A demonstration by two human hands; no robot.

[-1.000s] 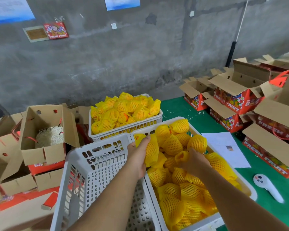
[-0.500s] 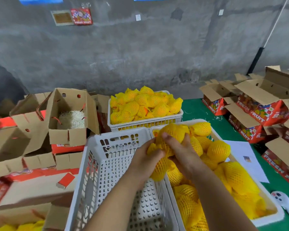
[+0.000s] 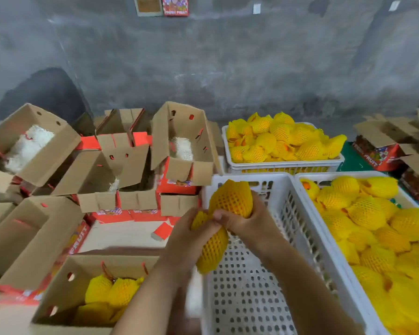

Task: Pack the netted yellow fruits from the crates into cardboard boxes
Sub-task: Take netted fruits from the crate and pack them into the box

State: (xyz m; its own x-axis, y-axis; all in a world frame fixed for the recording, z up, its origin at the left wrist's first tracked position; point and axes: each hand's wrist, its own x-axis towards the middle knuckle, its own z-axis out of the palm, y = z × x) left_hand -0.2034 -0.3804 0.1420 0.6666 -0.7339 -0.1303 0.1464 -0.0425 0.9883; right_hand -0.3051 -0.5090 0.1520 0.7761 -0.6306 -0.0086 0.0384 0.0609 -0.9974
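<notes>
My left hand point(image 3: 188, 240) grips a netted yellow fruit point(image 3: 212, 252) that points downward. My right hand point(image 3: 246, 220) holds a second netted fruit point(image 3: 231, 198) just above it. Both hands hover over the left rim of an empty white crate point(image 3: 257, 286). Lower left, an open cardboard box point(image 3: 65, 281) has several netted fruits point(image 3: 111, 292) inside. A white crate on the right point(image 3: 310, 189) is full of netted fruits point(image 3: 373, 228). Another full crate point(image 3: 283, 164) stands behind it.
Several open cardboard boxes crowd the left side, two of them point(image 3: 179, 131) point(image 3: 32, 126) with white shredded padding inside. More red "FRESH FRUIT" boxes point(image 3: 382, 151) stand at the far right on a green table top. A grey wall rises behind.
Both hands lifted the two fruits out of the right crate and carried them left over the empty crate. The view swung left and down, revealing the partly filled box.
</notes>
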